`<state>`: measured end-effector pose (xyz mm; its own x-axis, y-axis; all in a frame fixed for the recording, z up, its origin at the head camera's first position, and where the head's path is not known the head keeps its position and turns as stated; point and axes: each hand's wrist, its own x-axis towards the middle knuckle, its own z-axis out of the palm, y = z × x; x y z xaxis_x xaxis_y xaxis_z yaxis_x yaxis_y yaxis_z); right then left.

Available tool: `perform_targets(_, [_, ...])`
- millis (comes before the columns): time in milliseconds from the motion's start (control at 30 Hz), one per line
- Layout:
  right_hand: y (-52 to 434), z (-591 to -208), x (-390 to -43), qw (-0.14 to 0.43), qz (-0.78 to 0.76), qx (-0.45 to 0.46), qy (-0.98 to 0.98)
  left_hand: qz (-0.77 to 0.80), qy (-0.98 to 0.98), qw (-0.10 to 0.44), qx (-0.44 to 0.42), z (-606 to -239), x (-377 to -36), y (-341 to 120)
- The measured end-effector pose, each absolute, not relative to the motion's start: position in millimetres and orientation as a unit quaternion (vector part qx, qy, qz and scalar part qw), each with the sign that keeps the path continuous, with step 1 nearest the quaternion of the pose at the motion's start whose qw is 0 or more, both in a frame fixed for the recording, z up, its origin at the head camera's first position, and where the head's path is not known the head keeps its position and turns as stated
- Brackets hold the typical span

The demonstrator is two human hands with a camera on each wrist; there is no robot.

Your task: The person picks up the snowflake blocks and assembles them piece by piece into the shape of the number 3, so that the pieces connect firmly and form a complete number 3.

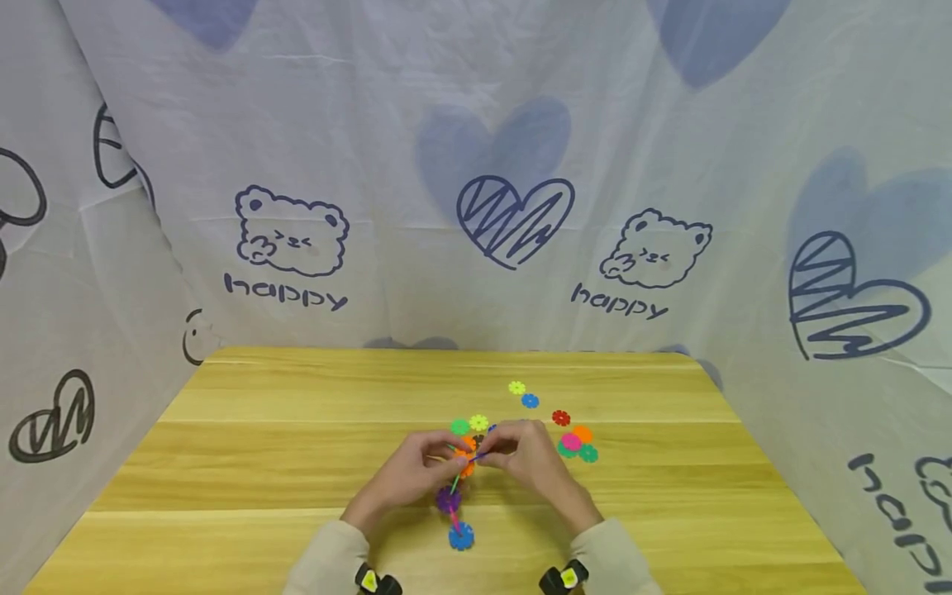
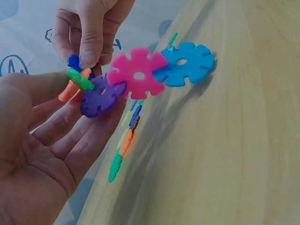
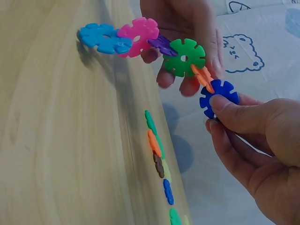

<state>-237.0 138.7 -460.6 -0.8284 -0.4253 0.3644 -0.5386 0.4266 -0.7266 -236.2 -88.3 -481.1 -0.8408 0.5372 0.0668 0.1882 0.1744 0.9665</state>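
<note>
A chain of plastic snowflake discs [image 1: 455, 496] is held over the wooden table [image 1: 260, 430]. Its light blue end disc [image 1: 461, 536] touches the tabletop, followed by a pink [image 2: 138, 72], a purple [image 2: 99, 96], a green [image 3: 184, 57] and an orange disc [image 3: 202, 76]. My left hand [image 1: 445, 453] holds the chain around the purple and green discs, its fingers behind them. Thumb and forefinger of my right hand [image 1: 487, 450] pinch a dark blue disc [image 3: 218, 96] at the chain's upper end, against the orange one.
Loose discs lie beyond the hands: a yellow one [image 1: 516, 387], a blue one [image 1: 530, 401], a red one [image 1: 561, 418], a cluster of pink, orange and green [image 1: 576, 444], and two green ones [image 1: 468, 425]. Printed cloth [image 1: 476, 207] walls in the table on three sides.
</note>
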Motion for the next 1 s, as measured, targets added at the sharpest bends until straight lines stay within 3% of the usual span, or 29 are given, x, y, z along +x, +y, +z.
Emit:
perform_targets(500, [196,-452,-252,0.087,0.348,0.159,-0.92,0.584,0.764,0.143,0.234,-479,-235,-93])
perform_targets(1000, [233,-470,-261,0.046,0.309,0.061,-0.948,0.579,0.768,0.149,0.229,-478,-236,-94])
